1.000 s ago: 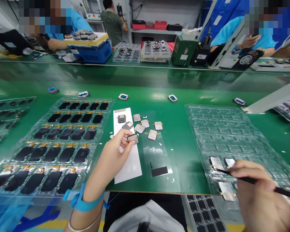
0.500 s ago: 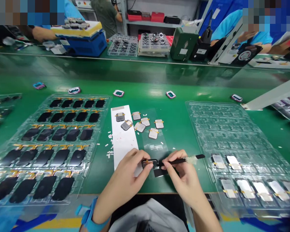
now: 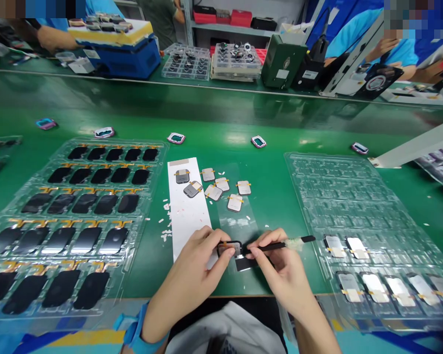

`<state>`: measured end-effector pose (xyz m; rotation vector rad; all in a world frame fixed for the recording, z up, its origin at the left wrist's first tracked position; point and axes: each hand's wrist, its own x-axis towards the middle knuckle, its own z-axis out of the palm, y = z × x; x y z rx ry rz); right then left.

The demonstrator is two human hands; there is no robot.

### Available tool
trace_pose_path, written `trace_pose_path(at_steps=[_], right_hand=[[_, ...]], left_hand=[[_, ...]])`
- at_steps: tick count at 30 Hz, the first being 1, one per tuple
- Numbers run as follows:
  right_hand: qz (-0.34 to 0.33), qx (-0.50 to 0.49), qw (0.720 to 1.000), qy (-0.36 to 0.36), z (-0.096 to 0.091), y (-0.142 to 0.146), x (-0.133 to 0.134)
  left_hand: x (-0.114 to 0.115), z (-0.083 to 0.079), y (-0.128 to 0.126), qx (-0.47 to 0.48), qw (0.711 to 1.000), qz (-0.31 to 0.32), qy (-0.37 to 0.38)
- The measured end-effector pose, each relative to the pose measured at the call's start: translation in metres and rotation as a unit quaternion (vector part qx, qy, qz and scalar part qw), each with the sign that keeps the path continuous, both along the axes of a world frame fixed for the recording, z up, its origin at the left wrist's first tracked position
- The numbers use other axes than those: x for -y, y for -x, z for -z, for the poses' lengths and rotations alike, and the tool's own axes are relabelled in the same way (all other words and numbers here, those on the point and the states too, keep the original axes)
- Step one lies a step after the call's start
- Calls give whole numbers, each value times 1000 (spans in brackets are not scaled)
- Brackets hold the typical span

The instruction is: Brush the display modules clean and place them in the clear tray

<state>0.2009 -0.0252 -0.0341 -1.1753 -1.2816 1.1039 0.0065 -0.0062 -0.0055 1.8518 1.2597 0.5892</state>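
My left hand (image 3: 203, 265) is closed on a small watch-sized display module (image 3: 231, 248), pinched between thumb and fingers with its pale back showing an orange strip. My right hand (image 3: 276, 260) grips a slim black hand tool (image 3: 276, 246) with pale tape wrapped near its rear end. The tool's front end meets the right edge of the display module; its exact tip is hidden by my fingers. Below that lies a dark flat strip (image 3: 245, 263) on the mat. Several similar modules (image 3: 235, 202) lie beyond my hands, two of them on a white paper sheet (image 3: 182, 221).
At left stands a clear tray (image 3: 127, 268) with rows of black screens. Another clear tray (image 3: 299, 196) at right carries silver-backed modules in its near rows. Small watch frames (image 3: 176, 138) line the far side. White scraps (image 3: 166, 232) litter the mat. Co-workers sit behind the shelf.
The camera view has shifted slightly. Both hands keep nearly the same pose, with the display module and the black tool still held together.
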Motion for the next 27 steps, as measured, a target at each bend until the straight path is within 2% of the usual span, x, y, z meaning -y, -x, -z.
trace_pose_path(at_steps=[19,23,27], right_hand=[[5,-13,1000,14,0,3,3],[48,-75,996,23,-5,-1,0],[123,-208,969,44,-13,-4,-3]], left_hand=[[0,1,-1,-10,1000,-4,-5],[-1,2,-1,0,1000,-11,-16],[-2,3,0,65,994,-60,-61]])
